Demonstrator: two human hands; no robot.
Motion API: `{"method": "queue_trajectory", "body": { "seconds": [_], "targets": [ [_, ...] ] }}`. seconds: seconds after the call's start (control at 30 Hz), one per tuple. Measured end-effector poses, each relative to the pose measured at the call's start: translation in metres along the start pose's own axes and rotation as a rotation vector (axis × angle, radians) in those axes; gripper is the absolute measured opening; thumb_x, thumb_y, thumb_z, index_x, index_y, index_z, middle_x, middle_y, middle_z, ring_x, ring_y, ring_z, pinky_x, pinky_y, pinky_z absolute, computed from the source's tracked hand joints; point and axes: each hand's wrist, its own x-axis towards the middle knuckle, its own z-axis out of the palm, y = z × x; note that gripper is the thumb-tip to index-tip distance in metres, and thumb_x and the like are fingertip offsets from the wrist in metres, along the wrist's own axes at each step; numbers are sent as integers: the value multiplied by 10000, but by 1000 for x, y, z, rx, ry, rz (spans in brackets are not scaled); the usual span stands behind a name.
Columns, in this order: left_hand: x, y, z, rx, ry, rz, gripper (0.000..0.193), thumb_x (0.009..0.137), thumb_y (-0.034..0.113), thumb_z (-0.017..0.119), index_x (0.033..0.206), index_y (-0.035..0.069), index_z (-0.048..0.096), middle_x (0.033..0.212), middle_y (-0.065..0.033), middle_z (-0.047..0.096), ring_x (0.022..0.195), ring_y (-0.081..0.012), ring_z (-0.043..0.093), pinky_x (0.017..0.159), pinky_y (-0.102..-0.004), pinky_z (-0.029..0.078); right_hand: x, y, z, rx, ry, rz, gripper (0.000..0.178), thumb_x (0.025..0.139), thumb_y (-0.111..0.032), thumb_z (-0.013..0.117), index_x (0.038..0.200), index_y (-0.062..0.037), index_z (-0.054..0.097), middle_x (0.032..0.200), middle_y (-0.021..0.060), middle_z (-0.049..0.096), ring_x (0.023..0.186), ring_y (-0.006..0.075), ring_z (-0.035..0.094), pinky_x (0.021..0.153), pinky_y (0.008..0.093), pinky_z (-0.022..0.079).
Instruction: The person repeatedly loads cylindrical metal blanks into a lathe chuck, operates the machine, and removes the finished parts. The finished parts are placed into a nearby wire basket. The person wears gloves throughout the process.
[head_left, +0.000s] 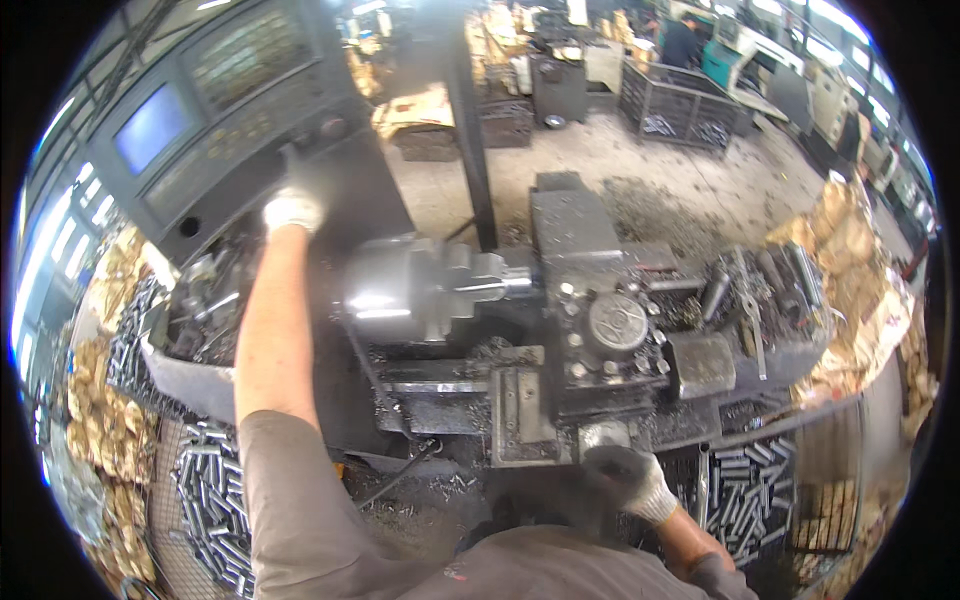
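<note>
White-gloved hands at a metal lathe [450,388], one by the control panel [215,150], one at the carriage front.
The lathe chuck [395,290] sits left of the square tool post [617,322]: a grey cylinder, blurred and streaked with bright reflections, its right face stepped, with a shiny metal piece [517,281] just beside it. The tool post is dark and grimy, bolt heads ringing its pale round top. The left grip [292,208] is raised just below a blurred lever [290,158]; whether it is clenched or released, I cannot tell. The right grip [652,492] meets a dark rounded form [612,468], too smeared to show whether it is grasped.
</note>
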Motion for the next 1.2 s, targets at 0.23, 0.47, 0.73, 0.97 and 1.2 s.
{"method": "queue_trajectory", "body": {
  "seconds": [0.23,0.47,0.73,0.97,1.2],
  "targets": [
    [-190,125,-9,-555,423,357,465,922,82,724,1368,-6,627,1016,-220,750,820,-422,737,793,-483,620,1,23,19,-45,-114,24,319,890,-171,826,1187,-65,773,994,120,813,901,224,813,804,343,654],
    [-682,13,85,-612,-551,-453,295,960,379,698,1073,113,758,936,-193,768,907,-456,744,787,-533,600,25,-9,132,-8,-689,-238,341,903,-195,809,1212,-62,751,948,107,803,870,220,798,814,357,636],
    [-1151,28,-127,-84,29,-2164,461,975,504,632,1136,94,771,1132,-227,779,1055,-408,757,926,-494,586,-112,-93,337,-238,-1350,-613,364,934,-253,772,1213,-20,746,1038,147,812,933,230,809,849,348,629],
    [-1389,315,-176,336,2775,-2217,693,1063,609,483,1141,-33,733,1088,-245,767,989,-389,715,911,-498,551,-377,-167,425,-415,-1952,-1263,395,922,-290,748,1246,-65,748,1045,153,805,971,292,793,884,383,616],
    [-1280,431,-286,1979,2107,-2524,723,1126,552,405,1398,-97,571,1389,-337,625,1262,-498,625,1076,-533,509,-556,-195,489,-334,-2414,-1974,428,958,-392,683,1267,-101,735,1059,192,779,980,409,748,879,482,600]
  ]
}}
